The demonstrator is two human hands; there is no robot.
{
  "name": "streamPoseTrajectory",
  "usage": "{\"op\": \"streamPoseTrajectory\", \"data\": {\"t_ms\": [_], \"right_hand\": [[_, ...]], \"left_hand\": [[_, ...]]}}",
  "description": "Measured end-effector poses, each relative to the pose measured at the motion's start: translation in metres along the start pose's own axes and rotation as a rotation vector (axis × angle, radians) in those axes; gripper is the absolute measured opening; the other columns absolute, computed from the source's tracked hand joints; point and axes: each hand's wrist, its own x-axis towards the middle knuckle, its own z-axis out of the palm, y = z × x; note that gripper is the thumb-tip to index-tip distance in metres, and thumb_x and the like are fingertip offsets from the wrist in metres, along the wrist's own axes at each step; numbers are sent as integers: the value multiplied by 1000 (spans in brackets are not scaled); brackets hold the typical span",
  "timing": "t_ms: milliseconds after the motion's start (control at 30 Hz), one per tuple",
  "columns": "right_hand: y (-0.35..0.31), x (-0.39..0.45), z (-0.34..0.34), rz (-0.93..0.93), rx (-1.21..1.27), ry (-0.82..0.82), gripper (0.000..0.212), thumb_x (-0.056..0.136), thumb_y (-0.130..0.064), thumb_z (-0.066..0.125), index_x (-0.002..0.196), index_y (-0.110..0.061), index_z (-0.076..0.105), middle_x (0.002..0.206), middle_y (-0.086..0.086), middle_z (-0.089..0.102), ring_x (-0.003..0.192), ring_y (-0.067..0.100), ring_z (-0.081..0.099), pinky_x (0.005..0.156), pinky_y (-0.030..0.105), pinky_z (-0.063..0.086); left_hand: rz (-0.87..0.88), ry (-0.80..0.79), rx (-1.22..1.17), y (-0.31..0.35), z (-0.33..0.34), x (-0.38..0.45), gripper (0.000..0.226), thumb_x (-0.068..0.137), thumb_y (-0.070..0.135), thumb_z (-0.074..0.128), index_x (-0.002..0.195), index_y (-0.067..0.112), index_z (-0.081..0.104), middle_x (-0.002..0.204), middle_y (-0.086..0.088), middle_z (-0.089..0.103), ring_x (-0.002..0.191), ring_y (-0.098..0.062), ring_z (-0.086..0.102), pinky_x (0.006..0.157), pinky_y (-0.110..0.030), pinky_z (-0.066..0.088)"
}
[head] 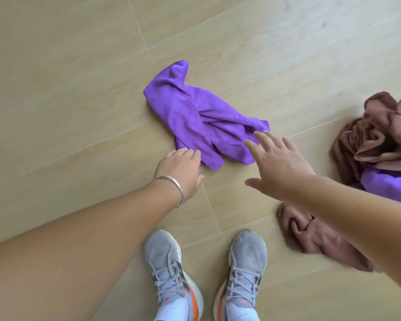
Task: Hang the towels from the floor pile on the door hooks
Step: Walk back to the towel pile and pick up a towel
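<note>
Since the purple towel (195,119) is lying crumpled on the floor (67,77) a bit beyond our shoes (169,269), we've got both arms stretched down toward it, which makes sense for scooping up something floppy with two grab points. Our left hand (181,170), the one with the silver bracelet (174,186), is at the towel's near left edge with its fingers (188,152) bent down over it, but we honestly can't tell if they've pinched the cloth or are just touching it. Our right hand (278,163) is spread wide, fingers straight and apart, hovering over the near right end of the towel and holding nothing. Looks to us like the pickup step is only starting, so none of the hanging is done for this one.

The rest of the pile sits off to the right: a bunched brown towel (375,135) at the right edge with a second purple towel (389,184) poking out just under it, and another brown towel (320,237) nearer us, partly hidden by our right forearm. They're well apart from the one we're reaching for, so lifting it shouldn't drag the others. No door or hooks in view here.
</note>
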Motion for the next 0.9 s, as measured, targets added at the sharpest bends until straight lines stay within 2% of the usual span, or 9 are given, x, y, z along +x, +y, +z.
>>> {"op": "streamPoseTrajectory", "data": {"t_ms": [100,233,367,467,567,633,700,800,900], "right_hand": [[-8,33,27,-76,-59,36,94,85,-62,54,153,-20,4,160,7,2,148,25,-1,119,46,10],[-18,71,54,-191,-117,104,94,84,-57,60,153,-19,9,160,6,9,147,24,2,118,45,11],[-12,95,77,-170,-201,96,92,84,-54,59,152,-19,8,159,4,9,146,24,5,118,45,14],[-5,103,81,-130,-234,113,74,92,-39,50,152,-19,11,158,4,11,145,25,10,114,45,22],[1,106,69,-99,-222,158,55,93,-18,34,148,-14,27,153,6,25,141,25,22,105,40,34],[9,104,52,-50,-183,184,43,91,-12,34,132,-13,48,138,6,44,132,25,34,98,36,39],[15,96,31,15,-222,160,33,92,-12,36,116,-16,58,120,2,55,125,23,40,99,32,36],[11,76,-3,87,-269,118,30,88,-16,41,115,-18,56,116,0,57,124,22,39,104,32,31],[-19,50,-44,45,-220,157,42,89,-26,48,131,-19,41,132,3,46,133,24,31,108,37,28]], "left_hand": [[-84,-9,-97,9,45,16,64,90,48,53,139,12,35,142,-4,44,136,-20,34,106,-34,32],[-210,87,-187,27,90,35,95,85,56,57,152,8,9,160,-9,11,148,-21,7,117,-36,15],[-175,202,-159,35,112,60,104,80,59,60,154,18,0,162,-5,-2,148,-21,-2,119,-44,7],[-158,237,-152,33,114,82,86,86,53,54,153,29,7,162,-3,1,148,-21,1,116,-50,11],[-111,239,-177,20,104,90,66,92,33,50,151,34,20,161,1,9,147,-18,8,114,-46,19],[-60,231,-238,4,91,83,62,94,27,47,151,32,24,161,4,16,146,-16,13,114,-39,22],[-31,262,-296,-15,69,66,56,97,27,46,150,29,29,158,3,24,145,-15,20,113,-34,26],[-21,319,-367,-43,25,30,48,99,31,45,146,23,38,153,0,37,141,-15,31,109,-35,33],[-22,296,-386,-67,-31,-8,47,100,37,39,146,27,39,151,5,40,139,-12,34,108,-35,36]]}}
